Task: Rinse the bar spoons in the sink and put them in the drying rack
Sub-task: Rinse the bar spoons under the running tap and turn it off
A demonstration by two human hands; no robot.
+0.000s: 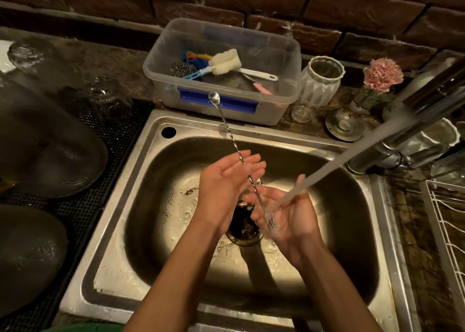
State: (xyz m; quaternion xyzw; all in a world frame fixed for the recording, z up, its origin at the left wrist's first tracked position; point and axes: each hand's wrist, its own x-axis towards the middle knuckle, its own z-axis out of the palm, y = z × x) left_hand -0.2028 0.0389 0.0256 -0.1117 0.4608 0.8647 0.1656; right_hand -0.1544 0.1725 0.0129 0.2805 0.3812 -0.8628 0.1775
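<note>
A long bar spoon [227, 128] with a twisted stem slants over the steel sink [141, 180]. Its bowl end points up and away towards the back, and its forked end lies in the palm of my right hand [292, 218]. My left hand [224, 180] has its fingers stretched out, and the stem crosses its wet fingertips. The spoon is carried between the two hands. A stream of water [339, 160] from the tap [427, 92] falls into my right palm onto the forked end. The white wire drying rack [445, 221] stands at the right edge.
A clear plastic tub [284, 62] with sponges and brushes stands behind the sink. A white ribbed jar [322, 80], a pink flower [382, 75] and small glass lids stand at the back right. Upturned glassware rests on a black mat [105, 135] on the left. The drain [242, 223] is dark.
</note>
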